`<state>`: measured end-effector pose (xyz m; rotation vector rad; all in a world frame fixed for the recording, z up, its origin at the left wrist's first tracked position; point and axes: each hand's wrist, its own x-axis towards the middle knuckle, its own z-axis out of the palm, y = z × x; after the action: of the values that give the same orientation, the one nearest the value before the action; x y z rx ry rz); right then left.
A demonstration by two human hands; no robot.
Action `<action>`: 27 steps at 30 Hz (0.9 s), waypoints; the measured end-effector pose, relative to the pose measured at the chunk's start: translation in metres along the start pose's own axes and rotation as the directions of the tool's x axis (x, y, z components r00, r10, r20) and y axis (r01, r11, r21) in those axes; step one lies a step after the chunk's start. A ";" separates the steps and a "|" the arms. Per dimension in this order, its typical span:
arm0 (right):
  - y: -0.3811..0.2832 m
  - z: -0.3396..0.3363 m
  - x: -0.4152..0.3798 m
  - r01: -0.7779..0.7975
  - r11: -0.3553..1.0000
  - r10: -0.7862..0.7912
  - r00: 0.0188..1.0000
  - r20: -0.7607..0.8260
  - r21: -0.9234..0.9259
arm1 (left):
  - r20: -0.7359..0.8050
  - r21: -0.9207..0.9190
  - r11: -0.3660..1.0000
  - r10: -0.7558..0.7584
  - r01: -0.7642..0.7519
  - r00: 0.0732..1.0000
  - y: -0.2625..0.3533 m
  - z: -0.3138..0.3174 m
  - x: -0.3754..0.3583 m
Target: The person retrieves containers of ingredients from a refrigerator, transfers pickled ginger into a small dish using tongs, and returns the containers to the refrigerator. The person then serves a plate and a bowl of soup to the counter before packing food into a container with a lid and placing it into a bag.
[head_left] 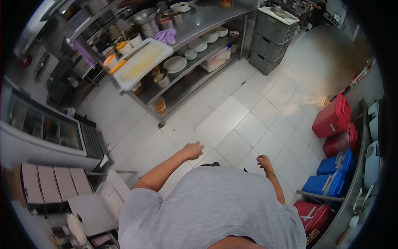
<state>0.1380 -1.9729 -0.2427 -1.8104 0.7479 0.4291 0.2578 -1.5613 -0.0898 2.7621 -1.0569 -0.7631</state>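
Note:
My left hand (192, 150) hangs in front of my body, above the tiled floor (224, 120). Its fingers are curled in and nothing shows in them. On the other side, my right hand (263, 161) is also held over the tiles with its fingers bent into a loose fist, and no object is visible in it. Neither hand touches anything. Ahead of the left hand stands a steel work table (199, 27) with a yellow-stained white cutting board (143, 62) on its near end. An orange-handled tool (117, 67) lies at the board's edge.
Purple cloth (166, 36), pots and bowls sit on the table; plates (175, 64) fill its shelf. Stacked grey crates (267, 43) stand beyond. Red bins (331, 116) and blue bins (325, 180) line the right. A glass-fronted fridge (41, 120) is left. A blurred shape covers the upper right.

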 end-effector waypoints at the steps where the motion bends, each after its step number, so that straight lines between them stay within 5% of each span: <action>1: -0.003 -0.012 0.016 -0.003 0.996 0.008 0.998 -0.067 0.086 | -0.046 0.057 0.997 0.049 -0.047 0.998 -0.003 -0.026 0.030; 6: -0.002 -0.042 0.079 -0.092 0.929 0.183 0.956 -0.230 0.359 | -0.158 0.044 0.969 0.248 -0.244 0.956 0.013 -0.128 0.171; 11: 0.048 -0.053 0.165 -0.414 0.908 0.416 0.909 0.019 -0.066 | -0.183 -0.052 0.943 0.315 -0.329 0.931 0.001 -0.162 0.277; 12: 0.106 -0.052 0.216 -0.258 0.966 0.255 0.959 0.122 0.009 | -0.230 -0.071 0.942 0.304 -0.328 0.924 -0.015 -0.171 0.293; 15: 0.011 -0.116 0.256 -0.382 0.895 0.418 0.898 0.137 -0.231 | -0.359 -0.120 0.982 0.094 -0.146 0.928 -0.088 -0.219 0.346; 18: -0.074 -0.215 0.362 0.281 0.853 -0.168 0.946 0.279 -0.440 | -0.587 -0.277 0.961 -0.187 0.022 0.787 -0.146 -0.305 0.362; 20: -0.203 -0.223 0.396 -0.041 0.988 0.025 0.994 -0.107 -0.149 | -0.629 -0.341 0.940 -0.241 0.016 0.739 -0.173 -0.354 0.368; 21: -0.233 -0.226 0.441 0.186 0.979 -0.197 0.963 -0.183 -0.080 | -0.625 -0.413 0.909 -0.329 0.058 0.708 -0.185 -0.365 0.375; 24: -0.416 -0.222 0.504 0.390 0.918 -0.382 0.919 -0.101 0.072 | -0.361 -0.850 0.526 -0.549 -0.024 0.754 -0.203 -0.406 0.394; 27: -0.613 -0.186 0.507 0.510 0.830 -0.531 0.847 0.040 0.226 | -0.319 -0.947 0.226 -0.556 -0.230 0.767 -0.258 -0.441 0.433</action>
<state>0.9123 -2.1539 -0.0548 -1.6925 0.1918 0.0715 0.9019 -1.6872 0.0475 1.6654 0.0520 -0.2351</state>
